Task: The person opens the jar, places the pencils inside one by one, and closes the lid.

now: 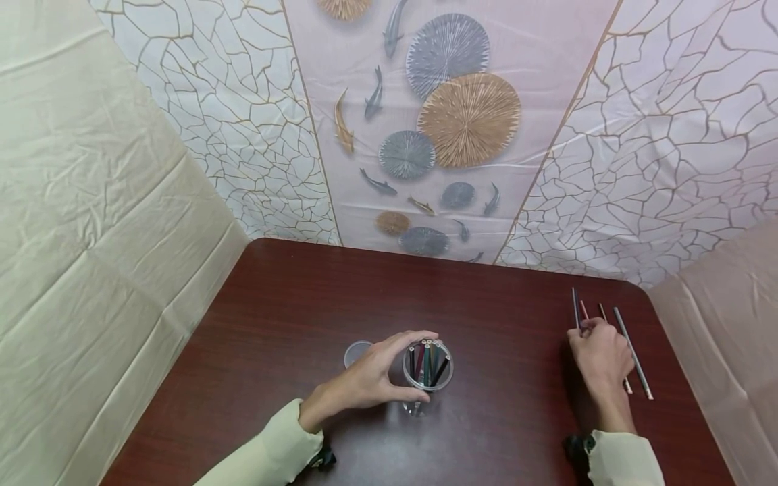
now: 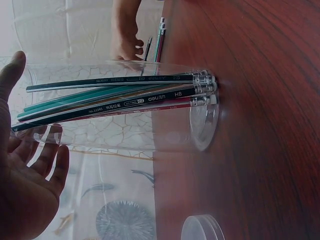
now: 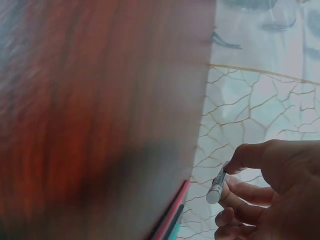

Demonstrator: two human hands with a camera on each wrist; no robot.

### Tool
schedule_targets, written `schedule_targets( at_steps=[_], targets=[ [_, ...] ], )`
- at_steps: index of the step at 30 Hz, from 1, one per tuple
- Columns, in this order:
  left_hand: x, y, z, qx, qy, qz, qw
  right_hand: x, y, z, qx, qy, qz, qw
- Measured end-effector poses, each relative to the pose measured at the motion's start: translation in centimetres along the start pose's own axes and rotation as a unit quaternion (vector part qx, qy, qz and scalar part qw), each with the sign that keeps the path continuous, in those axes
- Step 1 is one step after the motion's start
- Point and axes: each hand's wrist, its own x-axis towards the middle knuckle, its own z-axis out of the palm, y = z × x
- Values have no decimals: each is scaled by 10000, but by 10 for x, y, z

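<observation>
A clear plastic cylinder [image 2: 172, 132] stands upright on the table with several pencils [image 2: 150, 98] inside, eraser ends down. My left hand [image 1: 367, 374] holds it near its open top, thumb on one side and fingers on the other. At the right of the table my right hand [image 1: 602, 354] pinches a pencil [image 3: 216, 189] between thumb and fingers; its white eraser end points at the right wrist camera. Beside and under this hand lie a red pencil [image 3: 172, 210], a dark pencil [image 1: 602, 311] and a blue-green pencil [image 1: 632, 351].
A round clear lid [image 2: 202, 227] lies on the table just behind my left hand. The dark reddish-brown table [image 1: 486, 317] ends against a patterned cloth [image 1: 425, 202] at the back. Plain cloth walls [image 1: 121, 236] stand at both sides.
</observation>
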Motion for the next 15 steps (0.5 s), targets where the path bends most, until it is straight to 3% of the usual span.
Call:
schedule_targets(
  at_steps=[15],
  targets=[
    [1,0,0,22,-2,20,10000,-10,-47,-28,477,784,-368,9951]
  ],
)
